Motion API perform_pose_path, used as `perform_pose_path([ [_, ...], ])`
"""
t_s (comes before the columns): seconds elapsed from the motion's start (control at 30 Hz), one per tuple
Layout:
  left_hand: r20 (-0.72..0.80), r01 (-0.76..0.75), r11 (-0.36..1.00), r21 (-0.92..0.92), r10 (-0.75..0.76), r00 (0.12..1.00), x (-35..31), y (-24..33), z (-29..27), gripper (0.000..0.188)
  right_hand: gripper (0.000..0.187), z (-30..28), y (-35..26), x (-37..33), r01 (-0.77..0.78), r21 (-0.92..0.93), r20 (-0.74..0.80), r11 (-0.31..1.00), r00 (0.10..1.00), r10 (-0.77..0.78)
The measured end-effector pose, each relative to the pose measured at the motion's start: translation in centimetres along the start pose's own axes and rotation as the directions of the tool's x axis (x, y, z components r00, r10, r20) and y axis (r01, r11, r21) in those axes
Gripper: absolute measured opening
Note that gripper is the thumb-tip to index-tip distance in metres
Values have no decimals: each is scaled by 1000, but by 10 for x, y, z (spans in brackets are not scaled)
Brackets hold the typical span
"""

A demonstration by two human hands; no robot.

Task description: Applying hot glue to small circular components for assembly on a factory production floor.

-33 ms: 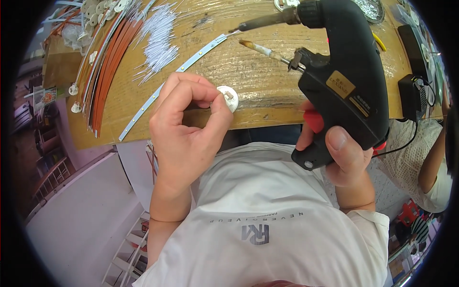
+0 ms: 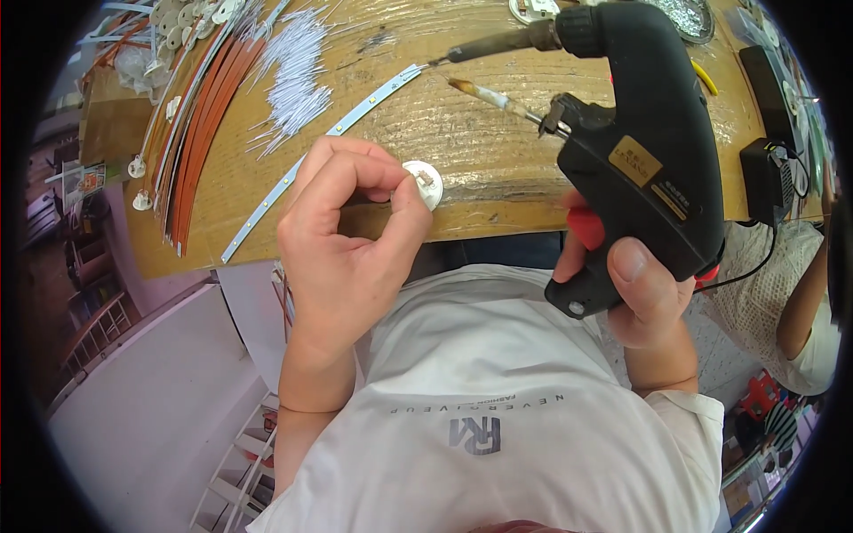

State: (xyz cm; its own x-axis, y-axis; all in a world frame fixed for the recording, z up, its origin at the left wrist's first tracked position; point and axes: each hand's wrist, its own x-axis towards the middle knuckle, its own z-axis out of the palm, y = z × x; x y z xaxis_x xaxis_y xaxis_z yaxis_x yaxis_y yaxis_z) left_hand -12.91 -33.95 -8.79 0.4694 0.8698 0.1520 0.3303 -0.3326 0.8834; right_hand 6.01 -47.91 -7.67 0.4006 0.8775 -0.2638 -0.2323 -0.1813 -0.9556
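My left hand [image 2: 351, 226] is closed in a pinch, with thumb and forefinger at the left edge of a small round white disc [image 2: 430, 188]. A little coppery part sits on the disc's face; the fingertips hide its left edge. My right hand [image 2: 635, 280] grips a black soldering gun [image 2: 649, 133] by its handle, fingers by the red trigger [image 2: 585, 227]. The gun's dark tip and the stained feed tube [image 2: 487, 94] below it point left. Close to the tip lies the upper end of a pale blue LED strip [image 2: 378, 96], which runs down-left behind my left hand.
On the wooden table [image 2: 498, 169] lie a pile of thin white wires [image 2: 298, 75] and a bundle of orange-brown strips [image 2: 209, 133]. Several white discs [image 2: 178, 19] are heaped far left. A metal dish [image 2: 689, 19] and a black box [image 2: 766, 178] stand right. Another person's arm [image 2: 807, 298] shows at right.
The soldering gun in my right hand has shifted very slightly right and down. My left hand and the disc look the same.
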Motion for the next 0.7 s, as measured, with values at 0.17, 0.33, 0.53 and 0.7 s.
perform_pose_path([
  [0.17, 1, 11, 1000, -6, -11, 1000, -1, -2, -2, 10, 64, -4, -1, -9, -68, 94, -18, 993, 997, 70],
  [0.33, -2, 17, 1000, -7, -17, 1000, -1, -2, -2, 10, 75, -11, 7, -11, -86, 66, 51, 994, 995, 83],
  [0.53, -14, 14, 1000, -24, -15, 1000, -3, -3, -2, 10, 72, -12, 13, -14, -192, 115, 88, 975, 979, 182],
  [0.7, -20, -3, 1000, -19, 2, 1000, -6, -6, -3, 9, 64, -9, 9, -14, -260, 183, 66, 948, 965, 252],
])
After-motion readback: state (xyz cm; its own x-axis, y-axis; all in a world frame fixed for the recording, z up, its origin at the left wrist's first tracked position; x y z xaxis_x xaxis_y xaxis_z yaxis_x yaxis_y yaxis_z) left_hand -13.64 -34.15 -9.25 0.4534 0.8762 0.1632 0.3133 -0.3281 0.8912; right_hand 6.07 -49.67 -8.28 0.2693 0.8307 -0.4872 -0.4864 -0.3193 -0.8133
